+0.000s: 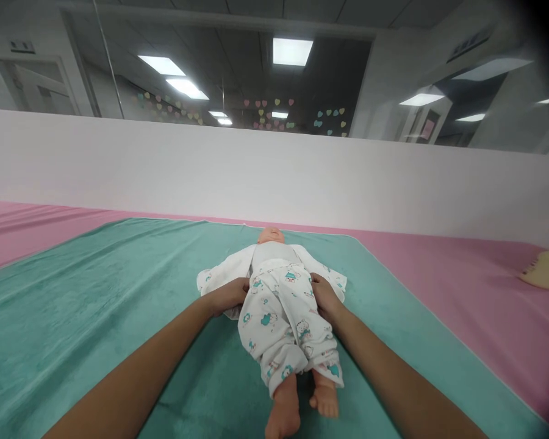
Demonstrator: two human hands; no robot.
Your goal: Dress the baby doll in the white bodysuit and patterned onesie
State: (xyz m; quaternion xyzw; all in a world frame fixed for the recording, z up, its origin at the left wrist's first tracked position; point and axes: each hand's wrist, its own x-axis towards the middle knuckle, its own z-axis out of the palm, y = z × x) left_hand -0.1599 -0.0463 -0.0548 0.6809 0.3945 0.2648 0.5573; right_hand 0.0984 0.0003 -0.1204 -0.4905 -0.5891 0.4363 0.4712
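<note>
A baby doll (271,235) lies on its back on the green cloth, its head away from me and its bare feet (284,407) towards me. It wears white printed pants (279,317) and a white top (229,268) spread out at both sides, with a plain white layer over its belly. My left hand (229,296) is closed at the left side of the pants near the waist. On the opposite side, my right hand (326,297) grips the pants at about the same height. Some fingertips of both hands are hidden against the doll and fabric.
The green cloth (73,317) covers a pink sheet (439,274). A yellowish rounded object (548,268) sits at the far right edge. Behind stands a low white wall (210,177) with a mirror or window (238,73) above it.
</note>
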